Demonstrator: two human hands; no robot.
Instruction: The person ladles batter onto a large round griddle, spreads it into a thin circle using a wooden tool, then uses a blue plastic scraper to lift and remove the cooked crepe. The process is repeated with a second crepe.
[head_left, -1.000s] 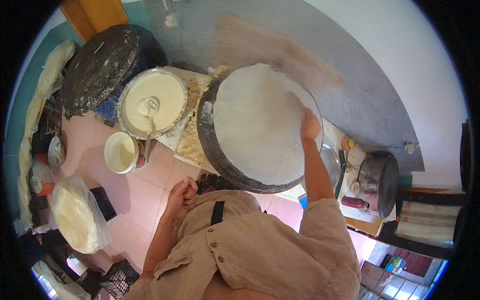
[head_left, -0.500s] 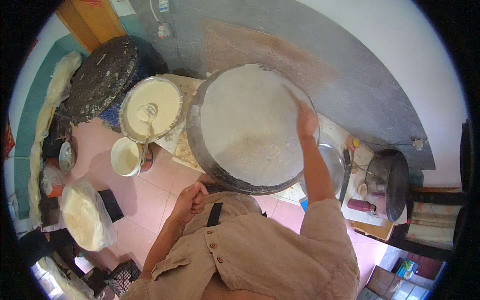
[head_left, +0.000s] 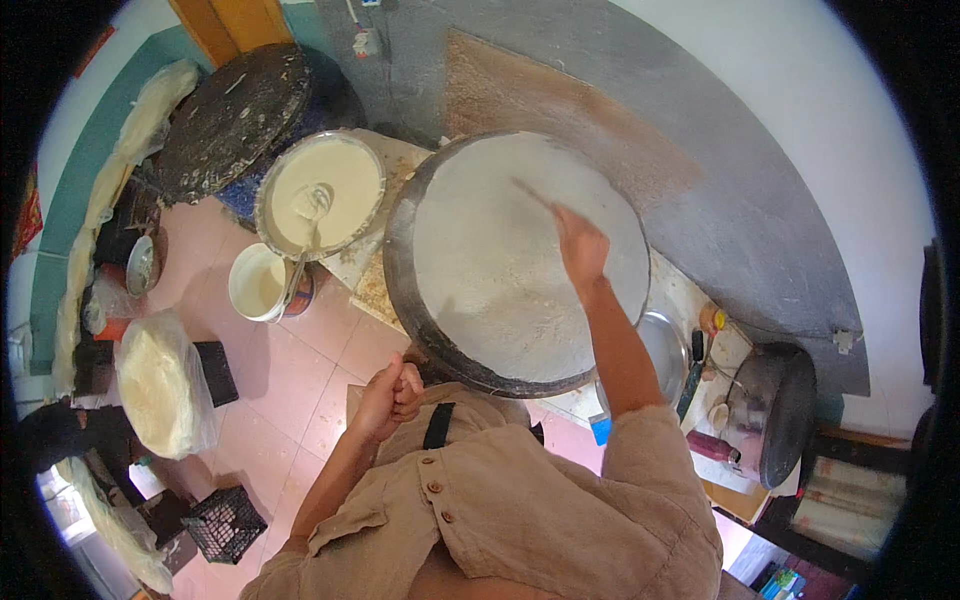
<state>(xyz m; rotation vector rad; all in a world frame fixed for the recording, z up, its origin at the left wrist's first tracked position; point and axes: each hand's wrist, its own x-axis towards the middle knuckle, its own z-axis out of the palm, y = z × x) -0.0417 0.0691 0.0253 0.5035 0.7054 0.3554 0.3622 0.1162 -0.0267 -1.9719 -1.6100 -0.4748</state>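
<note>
Before me is a large round griddle (head_left: pixel 405 290) with a dark rim, its top coated by a thin, pale layer of batter (head_left: pixel 480 230). Over the right part of this layer is my right hand (head_left: pixel 583 250), closed around a thin brown batter spreader (head_left: pixel 532 193). The spreader is smeared by motion and points to the far left. I cannot tell how firmly it touches the batter. Close to my body, off the griddle's near-left edge, my left hand (head_left: pixel 392 398) is curled into a loose fist with nothing visible in it.
Left of the griddle, a wide bowl of batter (head_left: pixel 345 170) holds a ladle (head_left: pixel 313 205). A white bucket (head_left: pixel 257 283) stands nearby. A dark round lid (head_left: pixel 235 120) leans behind. To the right are a metal basin (head_left: pixel 662 345), a dark-handled knife (head_left: pixel 690 385) and a maroon bottle (head_left: pixel 712 447).
My right hand has swept the spreader from the griddle's right rim leftward toward the middle. My left hand stays curled near my body. The whole view has shifted slightly.
</note>
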